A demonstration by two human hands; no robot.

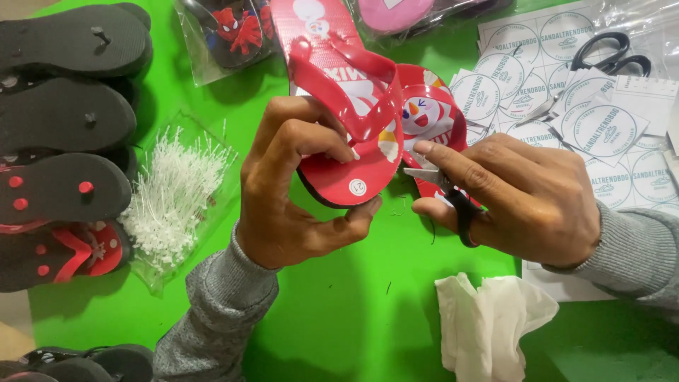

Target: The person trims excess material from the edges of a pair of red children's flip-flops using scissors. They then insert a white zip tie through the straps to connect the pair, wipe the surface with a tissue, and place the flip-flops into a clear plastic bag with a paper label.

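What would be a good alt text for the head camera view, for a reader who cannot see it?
The left hand holds a red flip-flop above a green table, while the right hand brings small scissors to it. Black-soled flip-flops, white plastic ties and round paper labels lie around.

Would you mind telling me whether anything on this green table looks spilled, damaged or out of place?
Nothing looks damaged. The left hand holds a red sandal and the right hand small scissors. Only the white plastic fasteners stand out, lying in a loose heap on their clear bag.
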